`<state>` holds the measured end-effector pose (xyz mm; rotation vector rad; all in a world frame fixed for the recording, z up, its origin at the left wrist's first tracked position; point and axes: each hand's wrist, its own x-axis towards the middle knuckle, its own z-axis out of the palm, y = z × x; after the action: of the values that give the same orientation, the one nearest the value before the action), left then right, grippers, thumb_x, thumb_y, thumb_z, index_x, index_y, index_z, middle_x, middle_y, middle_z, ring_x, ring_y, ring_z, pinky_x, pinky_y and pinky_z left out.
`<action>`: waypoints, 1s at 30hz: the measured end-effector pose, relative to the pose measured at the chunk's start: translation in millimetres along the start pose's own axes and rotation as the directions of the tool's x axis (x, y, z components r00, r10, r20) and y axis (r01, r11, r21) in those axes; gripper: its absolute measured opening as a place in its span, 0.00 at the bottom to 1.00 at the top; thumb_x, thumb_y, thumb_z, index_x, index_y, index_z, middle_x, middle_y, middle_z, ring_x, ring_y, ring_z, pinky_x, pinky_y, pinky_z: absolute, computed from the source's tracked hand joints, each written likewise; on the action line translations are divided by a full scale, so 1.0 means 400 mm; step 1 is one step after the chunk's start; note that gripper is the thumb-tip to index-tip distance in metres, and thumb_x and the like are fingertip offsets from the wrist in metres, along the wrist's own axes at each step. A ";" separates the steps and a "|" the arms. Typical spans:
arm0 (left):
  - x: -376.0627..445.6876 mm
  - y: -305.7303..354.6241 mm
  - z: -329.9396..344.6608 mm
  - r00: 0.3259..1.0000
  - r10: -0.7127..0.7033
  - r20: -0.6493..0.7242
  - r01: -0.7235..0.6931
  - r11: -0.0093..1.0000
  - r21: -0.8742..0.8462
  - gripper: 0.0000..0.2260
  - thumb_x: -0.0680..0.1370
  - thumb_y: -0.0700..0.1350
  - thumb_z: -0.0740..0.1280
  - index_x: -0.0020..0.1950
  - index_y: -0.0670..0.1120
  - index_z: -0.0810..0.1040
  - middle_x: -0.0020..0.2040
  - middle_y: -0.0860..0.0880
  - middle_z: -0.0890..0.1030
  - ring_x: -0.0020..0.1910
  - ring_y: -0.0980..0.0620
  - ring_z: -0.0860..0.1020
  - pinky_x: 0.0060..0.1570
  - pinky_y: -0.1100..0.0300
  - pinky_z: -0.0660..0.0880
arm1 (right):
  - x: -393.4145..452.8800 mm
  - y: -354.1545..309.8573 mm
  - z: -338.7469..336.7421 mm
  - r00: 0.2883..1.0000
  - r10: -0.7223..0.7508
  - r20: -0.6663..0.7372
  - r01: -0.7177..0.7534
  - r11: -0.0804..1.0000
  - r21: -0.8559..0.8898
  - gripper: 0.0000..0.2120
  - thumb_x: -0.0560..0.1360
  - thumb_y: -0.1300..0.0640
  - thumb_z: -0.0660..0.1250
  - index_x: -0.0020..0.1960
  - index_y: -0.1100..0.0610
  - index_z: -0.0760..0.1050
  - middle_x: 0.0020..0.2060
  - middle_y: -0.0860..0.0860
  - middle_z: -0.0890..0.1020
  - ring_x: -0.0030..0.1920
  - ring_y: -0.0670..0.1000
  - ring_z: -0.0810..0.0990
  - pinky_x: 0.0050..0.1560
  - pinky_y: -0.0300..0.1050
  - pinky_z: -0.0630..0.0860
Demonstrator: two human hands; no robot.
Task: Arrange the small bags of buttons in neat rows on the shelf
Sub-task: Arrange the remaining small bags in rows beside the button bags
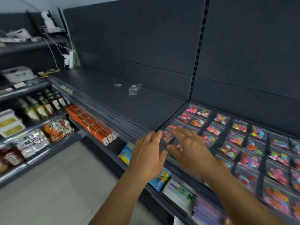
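Several small clear bags of coloured buttons (235, 138) lie flat in rows on the dark right-hand shelf (253, 109). My right hand (188, 146) hovers with spread fingers over the bags at the shelf's front left corner, one bag (167, 136) showing just past its fingertips. My left hand (148, 153) is beside it at the shelf's front edge, fingers straight, holding nothing. A few loose clear bags (134, 90) lie apart on the left-hand shelf (113, 101). The picture is blurred by motion.
Below the shelf edge hang orange packs (92, 124) and blue and yellow packets (125, 153). At the left, lower shelves carry bottles (43, 104), snack bags (56, 129) and tins. Pale floor (56, 184) lies below. A dark back panel (146, 46) rises behind the shelves.
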<state>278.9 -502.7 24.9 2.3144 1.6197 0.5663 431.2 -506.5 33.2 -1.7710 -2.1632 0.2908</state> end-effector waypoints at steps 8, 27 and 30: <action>0.206 -0.247 -0.068 0.999 -0.035 -0.026 0.037 0.998 0.051 0.28 0.81 0.52 0.59 0.78 0.49 0.53 0.75 0.50 0.60 0.73 0.51 0.59 0.72 0.58 0.56 | 0.312 -0.088 0.078 0.999 -0.038 0.029 0.038 0.999 0.009 0.28 0.79 0.43 0.57 0.75 0.51 0.57 0.74 0.48 0.61 0.74 0.50 0.57 0.74 0.46 0.53; 0.784 -0.685 -0.129 0.996 -0.049 0.076 0.046 0.998 0.044 0.26 0.82 0.49 0.58 0.78 0.47 0.53 0.76 0.48 0.58 0.75 0.49 0.57 0.73 0.55 0.56 | 0.951 -0.139 0.222 0.990 0.118 0.078 -0.125 0.989 0.081 0.26 0.80 0.50 0.58 0.75 0.52 0.56 0.73 0.50 0.61 0.73 0.53 0.59 0.72 0.50 0.59; 0.883 -0.754 -0.121 0.990 -0.037 0.134 0.028 0.997 0.069 0.27 0.82 0.49 0.58 0.78 0.47 0.52 0.77 0.48 0.56 0.76 0.48 0.55 0.74 0.54 0.55 | 1.025 -0.142 0.256 0.980 0.181 0.078 -0.185 0.981 0.058 0.26 0.79 0.50 0.58 0.75 0.52 0.57 0.74 0.49 0.61 0.72 0.53 0.60 0.72 0.51 0.60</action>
<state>111.1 -67.8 -1.4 2.3135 1.6336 0.3444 269.8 -112.7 9.5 -1.9535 -2.0155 0.4714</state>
